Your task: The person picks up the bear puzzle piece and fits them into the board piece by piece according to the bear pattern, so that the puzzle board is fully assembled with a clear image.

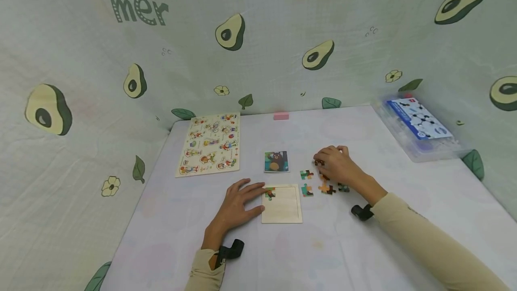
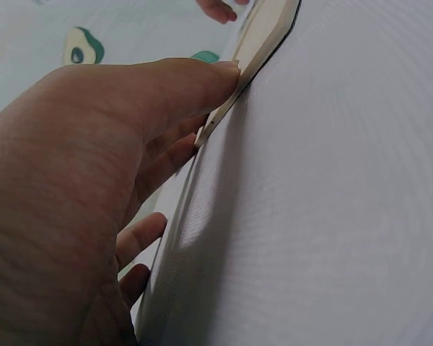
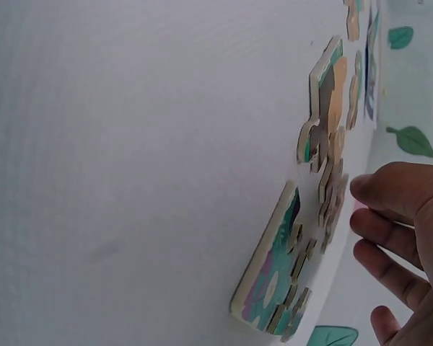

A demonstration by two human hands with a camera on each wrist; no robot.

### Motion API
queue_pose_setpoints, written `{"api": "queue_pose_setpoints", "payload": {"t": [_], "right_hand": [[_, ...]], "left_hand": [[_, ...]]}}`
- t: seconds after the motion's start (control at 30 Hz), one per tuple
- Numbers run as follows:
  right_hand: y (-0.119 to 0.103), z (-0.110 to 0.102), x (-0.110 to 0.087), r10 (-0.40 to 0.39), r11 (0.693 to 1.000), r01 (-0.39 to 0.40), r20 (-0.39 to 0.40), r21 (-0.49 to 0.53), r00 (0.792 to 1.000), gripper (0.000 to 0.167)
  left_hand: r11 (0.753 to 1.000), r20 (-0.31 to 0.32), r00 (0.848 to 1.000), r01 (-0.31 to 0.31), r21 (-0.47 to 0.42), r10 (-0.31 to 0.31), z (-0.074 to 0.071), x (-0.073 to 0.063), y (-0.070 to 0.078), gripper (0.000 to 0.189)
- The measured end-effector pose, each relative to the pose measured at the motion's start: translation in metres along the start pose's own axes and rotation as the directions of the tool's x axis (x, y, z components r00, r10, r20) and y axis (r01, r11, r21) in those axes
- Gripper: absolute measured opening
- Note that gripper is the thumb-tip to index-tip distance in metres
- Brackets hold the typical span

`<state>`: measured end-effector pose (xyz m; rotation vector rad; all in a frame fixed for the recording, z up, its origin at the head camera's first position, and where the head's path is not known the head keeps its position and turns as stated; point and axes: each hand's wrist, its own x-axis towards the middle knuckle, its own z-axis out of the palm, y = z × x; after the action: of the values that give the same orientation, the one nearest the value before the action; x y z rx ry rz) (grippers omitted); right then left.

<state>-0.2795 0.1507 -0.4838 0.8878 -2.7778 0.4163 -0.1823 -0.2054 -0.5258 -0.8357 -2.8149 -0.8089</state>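
The left hand (image 1: 238, 203) lies beside a square wooden puzzle tray (image 1: 282, 210), its fingers extended. Its thumb touches the tray's edge in the left wrist view, and a fingertip reaches the puzzle piece (image 1: 270, 193) in the tray's upper left corner. To the right, the right hand (image 1: 337, 165) hovers over loose pieces, fingers bent downward, with a dark brown piece (image 1: 319, 162) under its fingertips. Between thumb and index finger, a gap shows in the right wrist view. Other loose pieces (image 1: 327, 188) lie around that hand, some partly hidden by it.
A small bear picture card (image 1: 276, 161) lies behind the tray. Farther back are a wooden board with printed figures (image 1: 210, 145), a pink block (image 1: 281, 116) and a clear plastic box (image 1: 420, 125) with a blue and white label. Avocado-print cloth hangs behind the table.
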Motion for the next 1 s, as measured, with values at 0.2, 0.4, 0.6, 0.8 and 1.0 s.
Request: {"api": "queue_pose_setpoints", "payload": {"t": [0.2,0.4,0.6,0.8,1.0], "right_hand": [[0.008,0.006,-0.002,0.043,0.999,-0.041,0.034,-0.036,0.999,0.03],[0.015,0.005,-0.002,0.057,0.998,-0.056,0.039,-0.042,0.998,0.031],[0.017,0.002,-0.001,0.055,0.998,-0.053,0.057,-0.03,0.997,0.031],[0.019,0.001,0.001,0.013,0.999,-0.012,0.029,-0.048,1.0,0.029],[0.021,0.002,0.003,-0.027,0.997,0.026,-0.01,-0.073,1.0,0.027]], "left_hand": [[1.0,0.008,1.0,0.006,-0.008,-0.006,0.003,-0.001,0.0,0.048],[1.0,0.022,1.0,0.014,-0.003,-0.014,0.001,-0.001,0.001,0.049],[1.0,0.035,0.999,0.028,0.008,-0.028,0.0,-0.001,0.0,0.049],[1.0,0.015,1.0,0.019,-0.002,-0.019,0.001,0.0,-0.001,0.048],[1.0,-0.008,1.0,0.006,0.0,-0.006,0.0,0.0,0.0,0.048]]}}
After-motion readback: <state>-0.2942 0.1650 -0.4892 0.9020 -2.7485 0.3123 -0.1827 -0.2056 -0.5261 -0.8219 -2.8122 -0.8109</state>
